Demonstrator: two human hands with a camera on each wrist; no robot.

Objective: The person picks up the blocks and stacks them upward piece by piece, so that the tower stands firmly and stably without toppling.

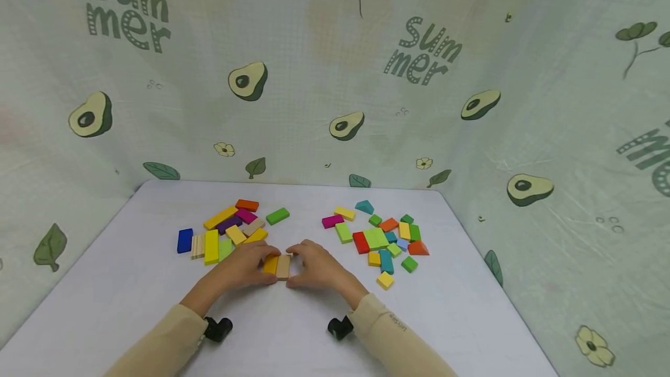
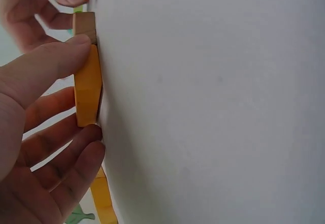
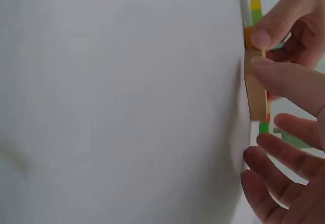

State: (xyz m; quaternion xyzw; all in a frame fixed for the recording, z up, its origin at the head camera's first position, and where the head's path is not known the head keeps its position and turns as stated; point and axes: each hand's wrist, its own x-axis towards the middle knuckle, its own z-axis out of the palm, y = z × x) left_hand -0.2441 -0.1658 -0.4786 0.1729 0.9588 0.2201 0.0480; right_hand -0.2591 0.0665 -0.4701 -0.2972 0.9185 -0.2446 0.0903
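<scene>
Two blocks lie side by side on the white table: an orange-yellow block (image 1: 270,264) on the left and a plain wooden block (image 1: 283,267) on the right. My left hand (image 1: 244,265) grips the orange-yellow block (image 2: 88,89), thumb at its near end and fingers at the far side. At the wooden block (image 3: 256,84), my right hand (image 1: 320,267) has its thumb on the near end. The right index finger reaches the far end in the head view, while the other right fingers are spread in the right wrist view.
Left of the hands lie several blocks, among them a blue one (image 1: 185,240), a tall yellow one (image 1: 211,246) and a green one (image 1: 277,216). Several more spread to the right, including a red block (image 1: 361,242) and a yellow cube (image 1: 385,280). A patterned cloth (image 1: 298,150) hangs behind.
</scene>
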